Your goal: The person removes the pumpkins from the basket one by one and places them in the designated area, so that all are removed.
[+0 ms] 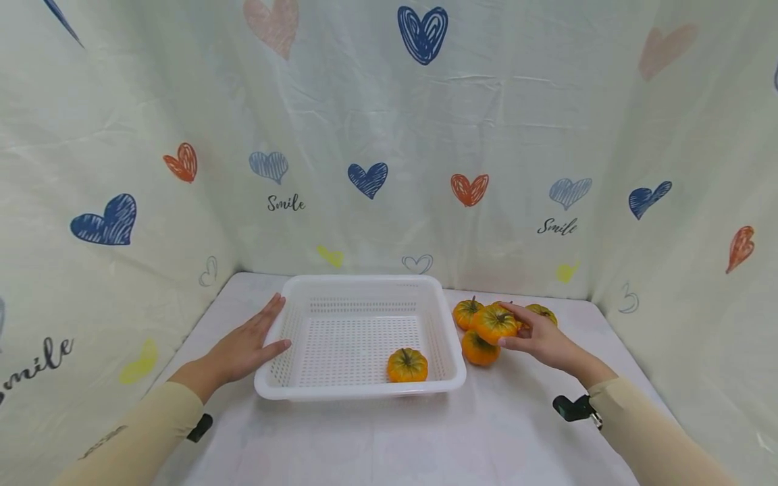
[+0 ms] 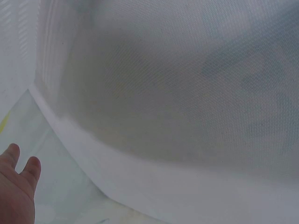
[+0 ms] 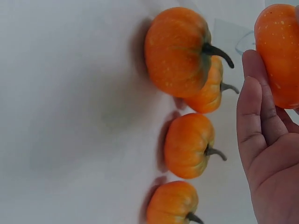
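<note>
My left hand (image 1: 243, 345) lies with straight fingers at the left rim of a white perforated plastic basket (image 1: 358, 392), fingertips and thumb touching it. Inside the basket, at the near right corner, sits one small orange-and-green pumpkin (image 1: 407, 366). To the right of the basket, my right hand (image 1: 546, 343) grips another small pumpkin (image 1: 492, 324) between thumb and fingers, lifted off the table. The right wrist view shows this held pumpkin (image 3: 279, 60) against the fingers. Below it, other pumpkins stand, including a nearer one (image 1: 480, 351) and one farther back (image 1: 465, 312).
A pale cloth-covered table (image 1: 365, 445) carries everything. Behind and at both sides hangs a white curtain (image 1: 389, 121) printed with hearts. Another pumpkin (image 1: 542, 312) stands behind the right hand. The left wrist view mostly shows the basket's outer wall and table cloth, dim.
</note>
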